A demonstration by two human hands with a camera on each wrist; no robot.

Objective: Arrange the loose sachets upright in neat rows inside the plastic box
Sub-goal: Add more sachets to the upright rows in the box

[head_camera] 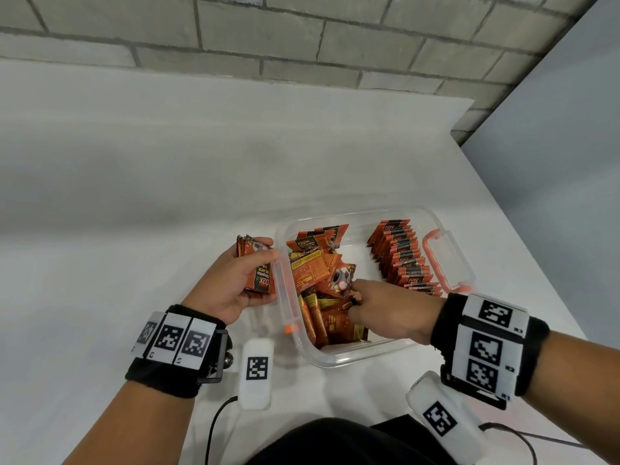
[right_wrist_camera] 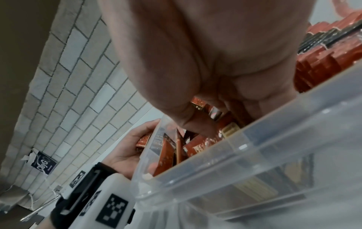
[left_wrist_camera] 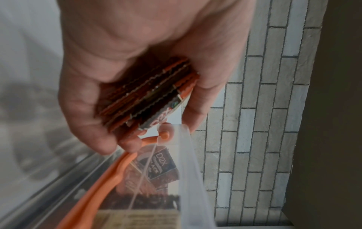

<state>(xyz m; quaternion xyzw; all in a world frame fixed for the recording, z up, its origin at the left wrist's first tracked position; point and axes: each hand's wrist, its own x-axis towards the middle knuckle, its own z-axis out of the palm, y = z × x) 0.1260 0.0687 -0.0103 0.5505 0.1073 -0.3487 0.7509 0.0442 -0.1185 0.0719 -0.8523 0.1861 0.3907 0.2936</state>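
Inside the plastic box (head_camera: pixel 352 355), left half: loose sachets (head_camera: pixel 322 280), a jumbled heap, some flat, some on edge, faces and backs mixed. Right half: one tidy row of sachets (head_camera: pixel 402 256) stood on edge beside the orange handle (head_camera: pixel 436 263), leaning slightly.

Item, sachets. Flat rectangular foil packets, orange and black print, glossy, with serrated end seals. You should have judged them light, thin and flexible, and probably slick face to face, so a stack would fan or slide unless pinched across its flat faces. Best hold: thumb on one face, fingers on the other, near the middle, edges squared first.

Item, box. Clear, rigid-looking plastic with rounded corners and smooth walls; orange clip handles on both short sides. It stood on the white table (head_camera: pixel 134 196).

Your left hand (head_camera: pixel 231 280) was just outside the box's left wall, fingers curled round a gathered stack of sachets (head_camera: pixel 256 266); the left wrist view showed the stack (left_wrist_camera: pixel 149 94) end-on, zigzag edges aligned.

Your right hand (head_camera: pixel 389 310) reached into the heap, fingertips curled down onto a sachet (head_camera: pixel 342 280); whether it was actually pinched, you could not tell from these views.

Backdrop: grey brick wall (head_camera: pixel 302 35).
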